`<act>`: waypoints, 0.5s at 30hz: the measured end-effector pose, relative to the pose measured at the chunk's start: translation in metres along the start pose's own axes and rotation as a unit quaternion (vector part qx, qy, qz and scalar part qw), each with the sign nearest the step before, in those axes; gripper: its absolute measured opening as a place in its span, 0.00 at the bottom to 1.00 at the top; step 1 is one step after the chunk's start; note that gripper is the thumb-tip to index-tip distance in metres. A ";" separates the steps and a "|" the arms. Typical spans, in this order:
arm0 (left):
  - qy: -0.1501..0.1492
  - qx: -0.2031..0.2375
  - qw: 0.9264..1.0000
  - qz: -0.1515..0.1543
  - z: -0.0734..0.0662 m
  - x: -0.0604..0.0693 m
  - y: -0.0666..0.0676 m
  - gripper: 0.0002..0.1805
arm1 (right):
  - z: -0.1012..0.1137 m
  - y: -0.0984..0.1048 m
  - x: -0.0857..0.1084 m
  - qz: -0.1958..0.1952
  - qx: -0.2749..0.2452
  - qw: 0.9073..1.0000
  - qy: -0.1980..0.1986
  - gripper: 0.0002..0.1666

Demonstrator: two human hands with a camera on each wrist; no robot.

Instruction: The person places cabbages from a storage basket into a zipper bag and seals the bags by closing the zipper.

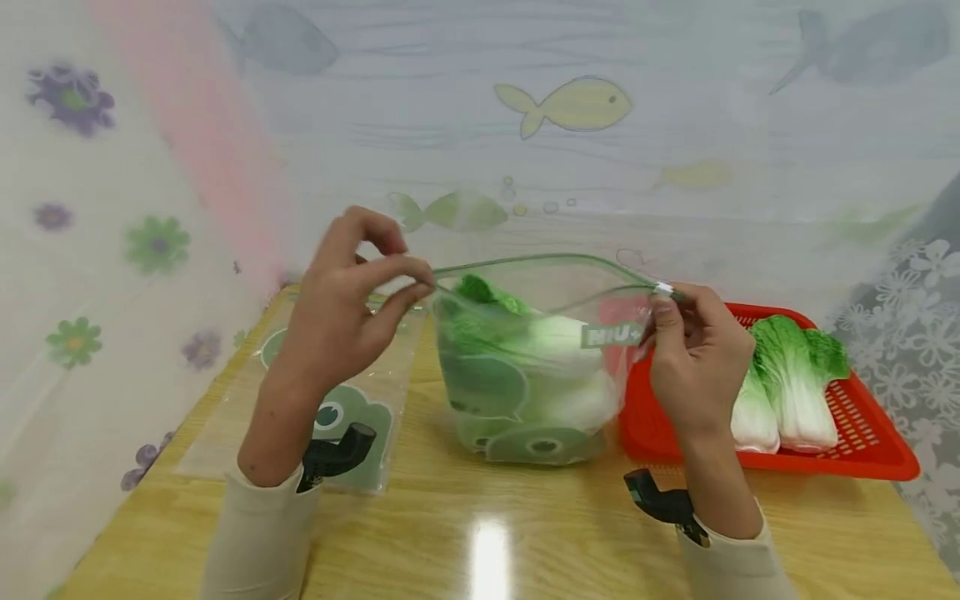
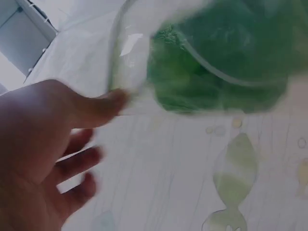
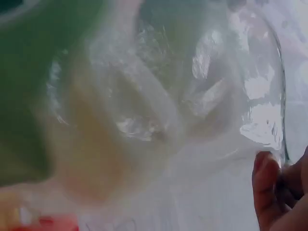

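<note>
Nearest of all, below the bag, here are your pale sleeves (image 1: 258, 533), cut off by the bottom edge, a black mount (image 1: 341, 450) at each wrist. Up to the bag's mouth now: your left hand (image 1: 337, 308) pinches its left top corner, thumb to fingertip, while your right hand (image 1: 697, 358) pinches the right one by the white slider (image 1: 663, 289). Between them, the bag (image 1: 483, 392) gapes upright over the table (image 1: 420, 533); whether its base touches, you can't tell. Inside sits cabbage (image 1: 551, 333), clouded by film and print, so the count is unclear; both wrist views blur it too. Left of the bag lies a flat bag (image 1: 367, 433), half behind your forearm. Right of it, your hand masks part of the red basket (image 1: 885, 462) and its cabbages (image 1: 802, 392). Behind the bag, a fish-printed sheet (image 1: 480, 150).
</note>
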State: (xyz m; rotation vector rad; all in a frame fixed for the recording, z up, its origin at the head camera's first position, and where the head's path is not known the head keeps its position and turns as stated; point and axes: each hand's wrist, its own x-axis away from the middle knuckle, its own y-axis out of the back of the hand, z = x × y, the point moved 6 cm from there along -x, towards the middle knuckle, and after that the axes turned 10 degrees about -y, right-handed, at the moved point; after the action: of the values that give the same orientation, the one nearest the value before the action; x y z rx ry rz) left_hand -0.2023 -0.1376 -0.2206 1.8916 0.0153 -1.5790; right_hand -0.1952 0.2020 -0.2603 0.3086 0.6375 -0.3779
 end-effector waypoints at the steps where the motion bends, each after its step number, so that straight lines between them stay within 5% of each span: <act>1: 0.008 0.003 1.000 -0.005 0.001 0.000 0.001 0.04 | 0.000 0.001 0.000 -0.008 -0.001 1.000 0.000 0.07; 4: 0.038 0.011 0.999 -0.032 0.006 0.000 0.006 0.04 | -0.002 0.002 -0.001 -0.013 -0.014 1.000 -0.005 0.09; 6: 0.050 0.020 0.998 -0.020 0.007 0.001 0.004 0.03 | -0.001 0.003 -0.002 -0.010 -0.040 0.999 -0.003 0.09; 9: 0.056 0.042 0.998 -0.006 0.006 0.002 0.001 0.04 | -0.002 0.003 -0.001 -0.003 -0.070 0.998 -0.003 0.09; 15: 0.060 0.051 0.996 -0.031 0.002 0.002 0.002 0.05 | 0.002 0.001 -0.001 0.009 -0.075 0.997 0.015 0.10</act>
State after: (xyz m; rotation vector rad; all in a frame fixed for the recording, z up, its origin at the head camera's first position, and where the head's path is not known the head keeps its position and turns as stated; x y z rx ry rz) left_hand -0.2031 -0.1410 -0.2220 2.0820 0.0459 -1.5306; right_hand -0.1941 0.2027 -0.2580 0.1774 0.6870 -0.3066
